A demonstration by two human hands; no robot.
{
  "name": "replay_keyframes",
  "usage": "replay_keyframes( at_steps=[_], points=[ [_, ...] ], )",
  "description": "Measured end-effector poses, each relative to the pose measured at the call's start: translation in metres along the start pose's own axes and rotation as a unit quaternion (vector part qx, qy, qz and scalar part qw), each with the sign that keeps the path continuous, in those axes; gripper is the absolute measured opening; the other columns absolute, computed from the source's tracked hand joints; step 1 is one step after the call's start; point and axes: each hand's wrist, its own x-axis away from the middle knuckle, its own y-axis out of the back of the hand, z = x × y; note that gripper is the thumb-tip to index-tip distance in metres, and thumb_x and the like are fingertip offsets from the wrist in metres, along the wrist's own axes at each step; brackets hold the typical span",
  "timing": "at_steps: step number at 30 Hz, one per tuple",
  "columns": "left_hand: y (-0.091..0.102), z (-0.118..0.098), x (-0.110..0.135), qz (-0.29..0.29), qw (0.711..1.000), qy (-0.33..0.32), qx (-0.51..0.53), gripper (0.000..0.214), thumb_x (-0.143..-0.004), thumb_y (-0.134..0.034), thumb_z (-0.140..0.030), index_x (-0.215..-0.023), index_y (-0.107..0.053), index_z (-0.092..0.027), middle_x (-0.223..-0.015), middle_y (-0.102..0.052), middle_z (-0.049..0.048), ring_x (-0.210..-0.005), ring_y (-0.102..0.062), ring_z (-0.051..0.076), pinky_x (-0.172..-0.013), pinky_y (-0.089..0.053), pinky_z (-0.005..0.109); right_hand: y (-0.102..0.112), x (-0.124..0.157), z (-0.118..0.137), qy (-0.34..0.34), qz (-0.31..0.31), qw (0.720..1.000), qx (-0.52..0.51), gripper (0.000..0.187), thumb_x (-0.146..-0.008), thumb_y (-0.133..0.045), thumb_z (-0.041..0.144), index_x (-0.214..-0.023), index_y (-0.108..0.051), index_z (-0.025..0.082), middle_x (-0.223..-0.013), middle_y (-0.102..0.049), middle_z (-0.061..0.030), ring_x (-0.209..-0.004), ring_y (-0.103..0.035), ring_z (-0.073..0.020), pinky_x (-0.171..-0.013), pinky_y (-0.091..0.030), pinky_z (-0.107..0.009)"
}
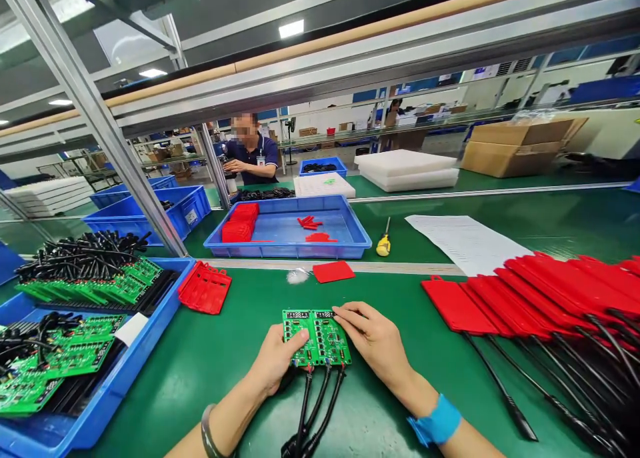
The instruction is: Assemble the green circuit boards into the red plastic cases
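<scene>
A green circuit board (327,341) with black cables (320,405) running from its lower edge is held up over the green bench. My left hand (274,358) grips its left side, thumb lying across the front face. At the upper right corner, by the small dark display, the fingertips of my right hand (373,335) are pinched together against the board; whether anything small sits between them I cannot tell. Beyond the board lie a flat red cover (333,272) and a small clear plastic bag (298,276). A red shell (205,288) rests to the left.
Blue bins (170,298) with cabled green boards stand on the left. A blue tray (287,248) holds red parts. A yellow screwdriver (384,245) and paper sheets (465,241) lie behind. Red cased units (550,298) with cables line the right. A person (255,155) works across the bench.
</scene>
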Motion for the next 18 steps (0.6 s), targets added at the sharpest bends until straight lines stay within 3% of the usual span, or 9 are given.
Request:
replay_keyframes(
  at_steps=[4,8,13,18],
  points=[
    [0.0017,0.0036,0.0031,-0.005,1.000,-0.015,-0.017,0.042,-0.072,-0.066,-0.048,-0.086,-0.065,-0.008,-0.067,-0.063,0.0059,-0.050,-0.051,0.010,-0.046,-0.047,0.024,-0.0006,0.0032,-0.0002,0.069,-0.002,0.994,0.079,0.025,-0.092,-0.047,0.026,-0.095,-0.072,0.021,-0.086,-0.069,-0.0061,-0.077,-0.063,-0.0196,-0.068,-0.050,-0.032],
    [0.0006,0.0034,0.0058,-0.011,0.999,-0.024,-0.028,0.041,-0.072,-0.066,-0.049,-0.081,-0.064,-0.009,-0.066,-0.061,0.0045,-0.050,-0.050,0.011,-0.047,-0.046,0.024,-0.0019,0.0032,0.0004,0.082,-0.011,0.993,0.087,0.024,-0.092,-0.049,0.026,-0.089,-0.072,0.021,-0.086,-0.070,-0.0053,-0.076,-0.064,-0.0198,-0.070,-0.050,-0.032],
    [0.0008,0.0039,0.0055,-0.008,0.998,-0.040,-0.044,0.040,-0.072,-0.064,-0.050,-0.076,-0.063,-0.010,-0.063,-0.058,0.0031,-0.049,-0.047,0.010,-0.047,-0.045,0.024,-0.0052,0.0016,0.0047,0.017,-0.014,1.000,0.006,0.020,-0.090,-0.051,0.028,-0.084,-0.069,0.022,-0.083,-0.068,-0.0045,-0.076,-0.063,-0.0186,-0.069,-0.050,-0.030],
    [0.0046,0.0059,0.0059,-0.007,0.994,-0.056,-0.094,0.041,-0.074,-0.062,-0.052,-0.076,-0.064,-0.011,-0.065,-0.059,0.0035,-0.052,-0.048,0.011,-0.050,-0.043,0.023,-0.0034,-0.0027,0.0071,-0.062,0.013,0.997,-0.039,0.023,-0.089,-0.051,0.034,-0.077,-0.065,0.021,-0.075,-0.065,-0.0030,-0.059,-0.057,-0.0161,-0.052,-0.044,-0.027]
  ],
)
